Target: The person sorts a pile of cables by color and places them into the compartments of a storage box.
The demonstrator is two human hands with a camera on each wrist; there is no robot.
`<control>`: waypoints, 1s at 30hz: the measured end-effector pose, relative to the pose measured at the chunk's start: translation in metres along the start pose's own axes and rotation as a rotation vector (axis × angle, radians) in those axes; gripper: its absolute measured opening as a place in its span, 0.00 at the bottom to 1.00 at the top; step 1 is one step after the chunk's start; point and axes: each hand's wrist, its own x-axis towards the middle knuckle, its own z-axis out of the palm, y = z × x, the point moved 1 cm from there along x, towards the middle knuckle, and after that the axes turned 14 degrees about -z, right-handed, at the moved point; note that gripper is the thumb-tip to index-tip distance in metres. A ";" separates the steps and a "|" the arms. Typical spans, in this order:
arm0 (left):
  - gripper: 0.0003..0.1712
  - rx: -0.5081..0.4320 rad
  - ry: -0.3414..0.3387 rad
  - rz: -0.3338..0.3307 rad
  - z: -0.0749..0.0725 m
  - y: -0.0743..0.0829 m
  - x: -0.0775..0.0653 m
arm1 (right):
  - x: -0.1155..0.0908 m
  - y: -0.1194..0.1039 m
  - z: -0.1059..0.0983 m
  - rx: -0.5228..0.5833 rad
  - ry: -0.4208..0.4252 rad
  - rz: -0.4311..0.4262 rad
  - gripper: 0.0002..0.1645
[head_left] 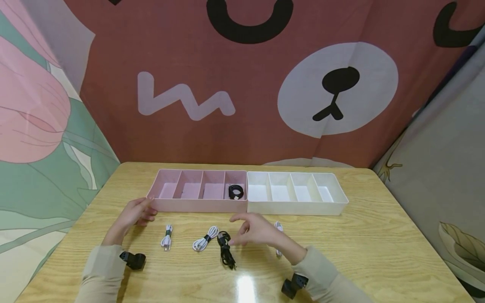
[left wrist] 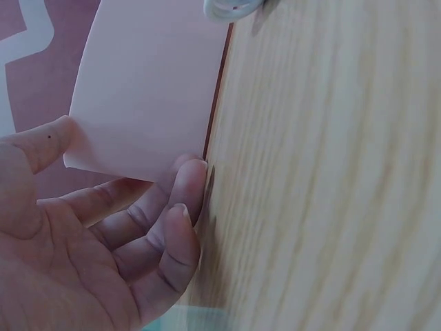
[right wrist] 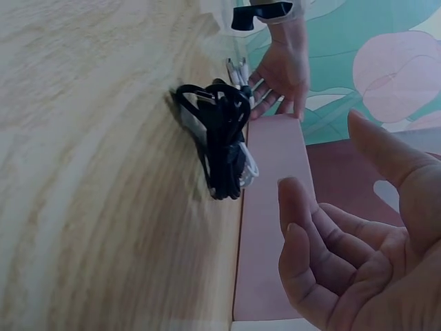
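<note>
My left hand (head_left: pixel 133 215) holds the front left corner of the pink divided box (head_left: pixel 198 205); in the left wrist view its thumb touches the box's upper edge and its fingers bend about the end. My right hand (head_left: pixel 255 229) hovers beside a bundled black cable (head_left: pixel 226 251), fingers loosely bent, holding nothing. A white cable (head_left: pixel 205 239) with a black tie lies left of the black one, and another white cable (head_left: pixel 166 237) is nearer my left hand. Behind my right wrist lies a further white cable (head_left: pixel 279 227), partly hidden. A coiled black cable (head_left: pixel 236 192) sits in the pink box's rightmost compartment.
A white divided box (head_left: pixel 295 208) adjoins the pink box's right end. Both stand toward the back of the wooden table (head_left: pixel 182 280). A patterned cloth (head_left: pixel 254 139) hangs behind the table, with more cloth at both sides.
</note>
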 end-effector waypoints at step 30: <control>0.38 0.015 -0.030 -0.010 0.002 0.015 -0.017 | 0.001 0.021 0.028 -0.094 -0.078 0.022 0.39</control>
